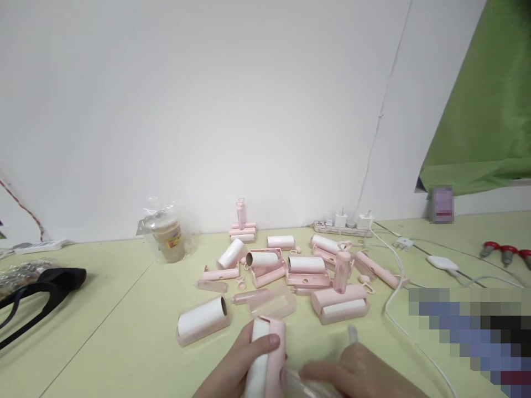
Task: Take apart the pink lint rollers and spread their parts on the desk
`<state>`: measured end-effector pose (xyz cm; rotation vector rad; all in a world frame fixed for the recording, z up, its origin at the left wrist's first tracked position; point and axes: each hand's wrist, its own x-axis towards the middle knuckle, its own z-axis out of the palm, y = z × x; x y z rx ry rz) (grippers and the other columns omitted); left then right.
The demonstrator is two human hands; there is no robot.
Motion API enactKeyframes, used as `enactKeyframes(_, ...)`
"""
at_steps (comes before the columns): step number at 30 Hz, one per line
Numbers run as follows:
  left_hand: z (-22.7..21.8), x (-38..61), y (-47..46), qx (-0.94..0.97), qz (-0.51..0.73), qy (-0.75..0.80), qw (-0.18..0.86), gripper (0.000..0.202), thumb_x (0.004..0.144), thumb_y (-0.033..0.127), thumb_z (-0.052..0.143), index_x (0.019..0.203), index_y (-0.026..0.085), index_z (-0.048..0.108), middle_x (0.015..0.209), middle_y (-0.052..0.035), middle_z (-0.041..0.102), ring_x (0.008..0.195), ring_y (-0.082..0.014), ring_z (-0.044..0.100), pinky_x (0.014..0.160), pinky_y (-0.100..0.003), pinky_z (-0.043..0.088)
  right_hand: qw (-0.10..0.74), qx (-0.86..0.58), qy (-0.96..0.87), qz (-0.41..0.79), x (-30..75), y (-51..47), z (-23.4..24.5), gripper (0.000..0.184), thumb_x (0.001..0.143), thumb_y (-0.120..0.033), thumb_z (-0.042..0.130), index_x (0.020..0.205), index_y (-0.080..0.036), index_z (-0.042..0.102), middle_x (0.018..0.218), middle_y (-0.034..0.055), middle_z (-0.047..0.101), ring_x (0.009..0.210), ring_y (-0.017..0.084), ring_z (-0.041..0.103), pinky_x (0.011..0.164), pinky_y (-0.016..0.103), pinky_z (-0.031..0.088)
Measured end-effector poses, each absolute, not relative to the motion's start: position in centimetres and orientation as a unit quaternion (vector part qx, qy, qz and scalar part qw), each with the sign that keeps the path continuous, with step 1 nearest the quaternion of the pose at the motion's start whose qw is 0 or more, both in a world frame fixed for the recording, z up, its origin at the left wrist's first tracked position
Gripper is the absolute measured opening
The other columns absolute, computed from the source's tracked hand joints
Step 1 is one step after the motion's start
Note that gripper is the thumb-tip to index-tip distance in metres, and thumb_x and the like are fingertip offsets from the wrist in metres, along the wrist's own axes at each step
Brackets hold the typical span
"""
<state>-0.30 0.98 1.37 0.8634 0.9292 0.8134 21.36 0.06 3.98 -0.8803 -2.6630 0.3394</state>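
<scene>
My left hand (pixel 236 367) is closed around a pink lint roller (pixel 265 354) with a white paper roll, held at the bottom edge of the view. Beside it, my right hand (pixel 352 373) is closed on a clear plastic cover (pixel 307 384) next to the roller's lower end. Just beyond the hands lie another white roll in a pink holder (pixel 203 320), a clear cover (pixel 269 301) and a pink roller case (pixel 340 304). Several more pink lint roller parts and white rolls (pixel 307 265) are scattered further back on the pale green table (pixel 124 331).
A wrapped cup (pixel 168 235) stands at the back left near the white wall. A black bag strap (pixel 37 293) lies at the far left. A power strip with chargers (pixel 344 224), white cables (pixel 398 293) and red-handled tools (pixel 506 254) lie to the right. Green cloth (pixel 481 110) hangs at upper right.
</scene>
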Motion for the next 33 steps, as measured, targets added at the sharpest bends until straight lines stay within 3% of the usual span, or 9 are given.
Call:
enactKeyframes(3,1.0,-0.6,1.7,0.403,0.404,0.479,0.667,0.057,0.062,0.050,0.064,0.107,0.018,0.048,0.070,-0.0009,0.061,0.073,-0.0195,0.058,0.069,-0.029,0.044,0.212,-0.436,-0.856,0.181,23.4,1.7,2.9,0.031,0.071,-0.014,0.048,0.097,-0.030,0.052,0.055,-0.0065,0.047,0.047,0.011,0.045,0.043,0.020,0.029)
enactKeyframes(5,0.9,-0.9,2.1,0.446,0.420,0.490,0.621,0.056,0.061,0.053,0.062,0.103,0.017,0.050,0.079,-0.0033,0.061,0.079,-0.0216,0.056,0.071,-0.030,0.042,0.304,-0.471,-0.784,0.268,24.0,2.3,2.6,0.022,0.072,-0.013,0.043,0.089,-0.027,0.048,0.061,-0.0050,0.042,0.053,0.012,0.043,0.048,0.020,0.033)
enactKeyframes(8,1.0,-0.9,2.2,0.532,0.418,0.489,0.551,0.043,0.064,0.048,0.059,0.094,0.019,0.051,0.083,-0.0022,0.058,0.082,-0.0214,0.052,0.073,-0.028,0.039,0.442,-0.405,-0.697,0.394,23.2,2.0,2.6,0.013,0.081,-0.016,0.032,0.077,-0.024,0.041,0.069,-0.0031,0.036,0.059,0.012,0.040,0.055,0.021,0.038)
enactKeyframes(10,1.1,-0.8,2.0,0.583,0.389,0.479,0.529,0.031,0.066,0.042,0.056,0.086,0.019,0.049,0.077,0.0004,0.054,0.076,-0.0192,0.050,0.072,-0.027,0.038,0.477,-0.367,-0.680,0.419,21.8,1.5,2.3,0.017,0.087,-0.022,0.029,0.078,-0.024,0.043,0.074,-0.0018,0.038,0.065,0.012,0.043,0.062,0.023,0.040)
enactKeyframes(19,1.3,-0.2,1.5,0.626,0.334,0.463,0.531,0.019,0.067,0.027,0.052,0.082,0.018,0.044,0.074,0.0019,0.046,0.072,-0.0165,0.047,0.070,-0.027,0.038,0.385,-0.385,-0.666,0.510,19.3,2.1,-1.9,0.028,0.090,-0.042,0.033,0.106,-0.023,0.046,0.089,0.0037,0.056,0.091,0.017,0.051,0.084,0.032,0.038)
enactKeyframes(23,1.7,0.3,1.1,0.623,0.334,0.498,0.502,0.018,0.066,0.021,0.050,0.083,0.019,0.045,0.074,0.0019,0.048,0.074,-0.0171,0.048,0.071,-0.027,0.038,0.464,-0.404,-0.575,0.539,19.7,2.1,-0.4,0.030,0.087,-0.051,0.032,0.090,-0.023,0.044,0.067,-0.0032,0.050,0.063,0.013,0.054,0.064,0.028,0.044)
enactKeyframes(25,1.7,0.6,0.9,0.622,0.336,0.517,0.483,0.018,0.067,0.022,0.050,0.085,0.019,0.046,0.076,0.0015,0.050,0.075,-0.0177,0.050,0.072,-0.027,0.039,0.469,-0.408,-0.538,0.569,20.0,1.8,0.9,0.032,0.086,-0.054,0.030,0.089,-0.024,0.040,0.061,-0.0068,0.042,0.043,0.008,0.043,0.044,0.021,0.038)
enactKeyframes(28,1.2,1.1,0.8,0.614,0.351,0.532,0.465,0.018,0.069,0.025,0.050,0.086,0.019,0.046,0.078,-0.0001,0.054,0.076,-0.0187,0.052,0.072,-0.028,0.040,0.391,-0.424,-0.569,0.586,20.2,1.2,1.9,0.033,0.086,-0.055,0.033,0.088,-0.023,0.039,0.053,-0.0101,0.030,0.038,0.004,0.023,0.035,0.015,0.020)
enactKeyframes(33,0.5,1.6,0.7,0.606,0.367,0.544,0.450,0.016,0.070,0.025,0.051,0.084,0.019,0.048,0.077,-0.0009,0.055,0.074,-0.0184,0.053,0.070,-0.027,0.041,0.240,-0.432,-0.598,0.631,19.7,0.3,1.8,0.026,0.084,-0.039,0.039,0.070,-0.018,0.044,0.048,-0.0093,0.032,0.037,0.004,0.028,0.033,0.014,0.021)
